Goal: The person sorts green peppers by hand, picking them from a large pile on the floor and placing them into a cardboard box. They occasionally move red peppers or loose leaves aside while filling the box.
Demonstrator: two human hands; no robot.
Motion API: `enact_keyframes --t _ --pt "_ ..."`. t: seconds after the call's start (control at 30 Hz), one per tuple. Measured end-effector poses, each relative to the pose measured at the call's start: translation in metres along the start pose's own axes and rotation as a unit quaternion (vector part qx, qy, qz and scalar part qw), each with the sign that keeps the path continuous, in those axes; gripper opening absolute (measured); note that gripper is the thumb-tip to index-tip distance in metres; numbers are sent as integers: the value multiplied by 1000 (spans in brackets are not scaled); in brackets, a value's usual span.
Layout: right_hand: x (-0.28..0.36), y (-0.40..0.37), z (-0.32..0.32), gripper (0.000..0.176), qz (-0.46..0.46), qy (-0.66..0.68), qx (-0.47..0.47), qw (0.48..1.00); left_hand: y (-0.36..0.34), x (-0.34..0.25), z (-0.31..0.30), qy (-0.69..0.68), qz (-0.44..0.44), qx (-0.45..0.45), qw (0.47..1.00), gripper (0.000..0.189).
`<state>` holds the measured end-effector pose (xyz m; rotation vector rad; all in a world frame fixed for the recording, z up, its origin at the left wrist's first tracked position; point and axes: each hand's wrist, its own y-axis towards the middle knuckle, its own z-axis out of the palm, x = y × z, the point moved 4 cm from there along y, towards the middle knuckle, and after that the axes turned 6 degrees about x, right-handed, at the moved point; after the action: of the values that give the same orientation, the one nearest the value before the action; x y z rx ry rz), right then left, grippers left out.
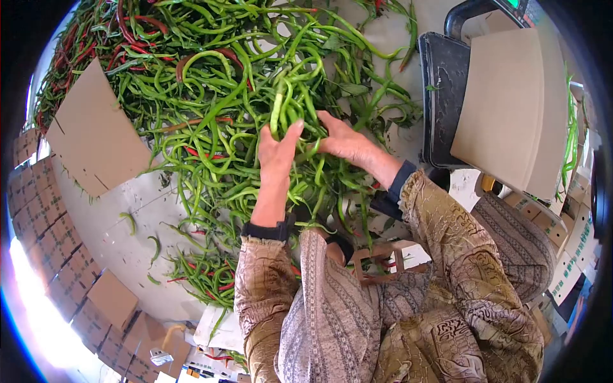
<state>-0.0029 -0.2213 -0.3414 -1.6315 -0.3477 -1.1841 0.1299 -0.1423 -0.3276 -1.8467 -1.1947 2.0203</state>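
Note:
A large heap of long green peppers (211, 83), with some red ones mixed in, covers the floor in front of me. Over its near middle, my left hand (278, 153) has its fingers wrapped round a bunch of green peppers (287, 102). Close beside it on the right, my right hand (345, 137) holds the other side of the same bunch, its fingertips partly hidden among the peppers. The curved peppers of the bunch stick up and away from my hands.
A cardboard sheet (99, 131) lies at the heap's left edge. On the right, a cardboard box (504, 108) rests on a black scale (444, 96). Stacked cartons (57, 249) line the left side. A smaller pepper pile (207, 274) lies nearer me, beside a wooden stool (383, 258).

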Motion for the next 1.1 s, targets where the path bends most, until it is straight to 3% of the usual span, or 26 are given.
enact_keyframes --t 0.07,0.2,0.27,0.3,0.4,0.47,0.6,0.73,0.8,0.83,0.87,0.93,1.0,1.1 --pt "5 -10 14 72 -23 -127 -17 991 1 -1 3 -9 -20 -31 999 63" --pt "25 -35 38 74 -61 -150 33 986 -3 5 0 -115 58 -18 992 54" --pt "29 -45 47 69 -130 -204 39 970 -10 11 -8 -166 -4 -5 986 48" --pt "33 -52 51 53 -176 -199 21 964 -18 9 -10 -199 -6 -20 980 44" --pt "59 -79 48 39 -221 -244 -50 943 -56 -14 -20 -280 -23 -58 958 38" --pt "75 -90 27 27 -187 -215 -72 956 -68 -18 -34 -299 4 -56 953 47" --pt "79 -107 -24 33 -114 -188 -61 974 -115 -69 -50 -253 113 -5 961 52" --pt "79 -129 -46 29 -48 -15 -4 999 -153 -114 -62 -191 180 16 965 51" --pt "85 -135 -56 28 -74 29 -51 996 -160 -133 -67 -182 247 16 952 54" --pt "89 -138 -64 27 -91 71 -98 988 -156 -140 -71 -201 267 69 940 58" --pt "95 -142 -66 27 -98 71 -101 987 -163 -153 -68 -245 277 49 928 47" --pt "103 -156 -69 26 -91 206 -123 967 -175 -176 -66 -232 308 83 919 46" --pt "114 -168 -67 25 -101 221 -114 963 -185 -191 -71 -208 292 73 931 50" --pt "118 -177 -80 38 -162 153 -138 965 -203 -213 -77 -284 337 149 885 50"
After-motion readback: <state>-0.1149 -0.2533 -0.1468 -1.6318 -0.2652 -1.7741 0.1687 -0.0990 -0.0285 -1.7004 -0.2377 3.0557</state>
